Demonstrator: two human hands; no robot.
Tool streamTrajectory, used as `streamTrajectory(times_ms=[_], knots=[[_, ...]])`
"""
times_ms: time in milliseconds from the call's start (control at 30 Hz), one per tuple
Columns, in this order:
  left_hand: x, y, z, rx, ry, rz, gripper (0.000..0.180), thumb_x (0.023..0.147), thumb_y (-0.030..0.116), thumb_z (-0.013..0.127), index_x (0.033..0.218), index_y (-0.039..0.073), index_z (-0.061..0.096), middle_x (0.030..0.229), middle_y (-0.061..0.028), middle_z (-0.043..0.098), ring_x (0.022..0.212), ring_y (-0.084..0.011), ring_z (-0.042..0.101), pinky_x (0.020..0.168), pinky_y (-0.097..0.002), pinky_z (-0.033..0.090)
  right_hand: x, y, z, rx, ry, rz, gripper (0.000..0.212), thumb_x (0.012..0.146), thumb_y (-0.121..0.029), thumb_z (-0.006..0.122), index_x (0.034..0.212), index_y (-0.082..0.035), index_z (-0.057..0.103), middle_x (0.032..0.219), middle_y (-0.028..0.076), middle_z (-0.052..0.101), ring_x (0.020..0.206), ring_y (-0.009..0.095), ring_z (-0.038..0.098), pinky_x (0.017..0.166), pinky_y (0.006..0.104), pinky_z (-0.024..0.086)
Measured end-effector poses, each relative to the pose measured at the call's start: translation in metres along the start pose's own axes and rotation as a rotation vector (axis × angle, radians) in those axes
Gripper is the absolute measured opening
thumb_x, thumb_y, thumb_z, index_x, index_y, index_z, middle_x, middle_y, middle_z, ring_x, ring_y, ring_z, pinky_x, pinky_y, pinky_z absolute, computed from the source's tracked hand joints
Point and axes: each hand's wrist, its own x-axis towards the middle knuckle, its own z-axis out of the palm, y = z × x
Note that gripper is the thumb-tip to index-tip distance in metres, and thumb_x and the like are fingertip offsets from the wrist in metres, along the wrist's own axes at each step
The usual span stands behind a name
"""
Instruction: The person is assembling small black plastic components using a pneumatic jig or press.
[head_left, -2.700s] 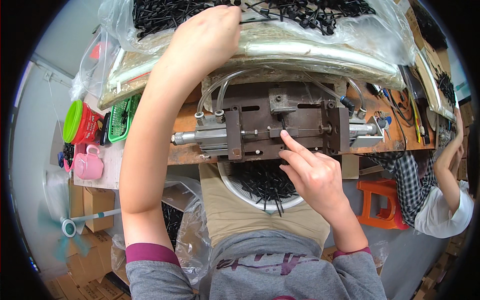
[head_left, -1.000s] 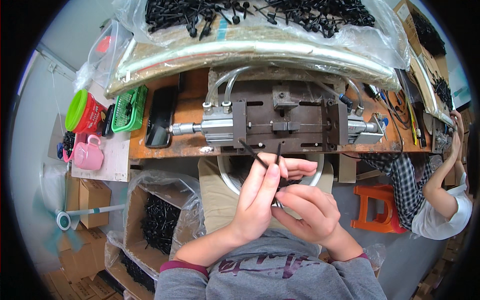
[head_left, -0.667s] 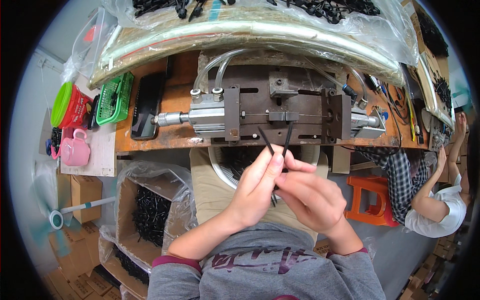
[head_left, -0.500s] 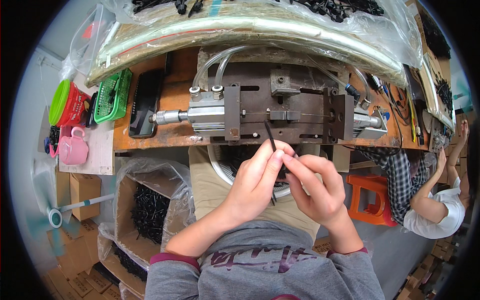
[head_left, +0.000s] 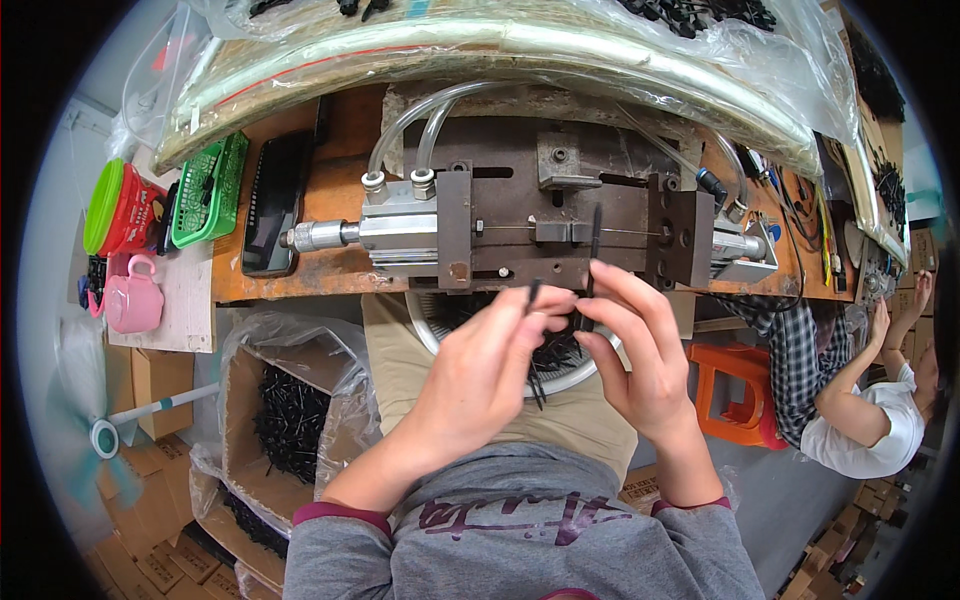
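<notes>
My right hand [head_left: 637, 350] pinches a thin black plastic strip [head_left: 596, 232], which points away from me in front of the metal fixture. My left hand [head_left: 488, 362] is closed around other slim black strips [head_left: 537, 388]; their ends stick out below the fingers, and a dark tip shows above. The hands are close together, fingertips nearly meeting. Just beyond them lies the fixture's dark metal plate [head_left: 520, 200], with a small grey block [head_left: 560, 232] at its middle and a thin rod running through. Beneath the hands, a white round basket [head_left: 425, 335] on my lap contains black pieces.
Cylinders [head_left: 398, 232] with clear hoses flank the plate. At left are a phone [head_left: 272, 205], a green basket [head_left: 212, 190] and a pink cup [head_left: 135, 300]. A plastic-lined carton [head_left: 235, 400] of black parts stands lower left. An orange stool [head_left: 735, 395] and another person [head_left: 865, 420] are at right.
My hands have come slightly apart. A strip now stands up from my right fingers, while the one rising from the left hand has dropped lower. The view has shifted a little.
</notes>
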Motion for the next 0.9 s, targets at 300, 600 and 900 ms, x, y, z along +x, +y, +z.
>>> streamTrajectory(times_ms=[300, 600, 900], knots=[[-0.002, 0.025, -0.014, -0.379, -0.010, -0.018, 0.054, 0.097, 0.002, 0.050, 0.149, -0.003, 0.032, 0.108, -0.0071, 0.052, 0.083, -0.0128, 0.055, 0.078, -0.0238, 0.048, 0.020, -0.004, 0.002, -0.324, -0.229, 0.013, 0.025, 0.077, -0.003, 0.065, 0.101, 0.001, 0.061, 0.137, 0.021, 0.058, 0.062, 0.017, 0.065, 0.060, 0.0286, 0.053], [0.000, 0.041, -0.034, -0.109, 0.140, 0.140, 0.042, 0.078, -0.008, 0.075, 0.118, -0.008, 0.065, 0.115, -0.0170, 0.063, 0.098, -0.0260, 0.069, 0.081, -0.0322, 0.060, 0.036, -0.011, -0.015, -0.430, -0.364, -0.032, 0.028, 0.075, -0.009, 0.067, 0.102, -0.002, 0.062, 0.126, 0.020, 0.065, 0.055, 0.016, 0.064, 0.056, 0.0274, 0.052], [0.012, 0.022, -0.022, 0.559, 0.145, 0.461, 0.030, 0.069, 0.004, 0.084, 0.096, 0.000, 0.072, 0.124, -0.0154, 0.065, 0.079, -0.0183, 0.069, 0.070, -0.0296, 0.057, 0.214, 0.074, -0.125, -0.681, 0.059, -0.219, 0.038, 0.085, 0.004, 0.065, 0.119, -0.012, 0.067, 0.118, 0.002, 0.071, 0.097, 0.023, 0.069, 0.079, 0.0335, 0.055]])
